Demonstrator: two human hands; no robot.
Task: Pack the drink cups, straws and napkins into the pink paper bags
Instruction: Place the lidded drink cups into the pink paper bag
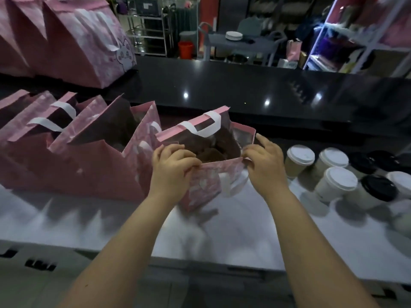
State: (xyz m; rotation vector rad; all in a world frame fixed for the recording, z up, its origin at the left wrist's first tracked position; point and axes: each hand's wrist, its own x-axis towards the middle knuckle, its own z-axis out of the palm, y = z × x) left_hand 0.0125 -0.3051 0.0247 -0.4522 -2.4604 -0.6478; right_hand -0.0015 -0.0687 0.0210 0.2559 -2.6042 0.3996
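Observation:
A pink paper bag with white handles stands open on the white counter, its brown inside dark and its contents unclear. My left hand grips the near rim at the bag's left corner. My right hand pinches the near rim at the right corner, index finger stretched toward the far side. Several lidded drink cups stand to the right of the bag, some with white lids, some with black lids. No straws or napkins show.
A row of open pink bags stands just left of the held bag. More pink bags sit on the raised black ledge behind. The white counter runs toward me; shelves and a cart lie beyond.

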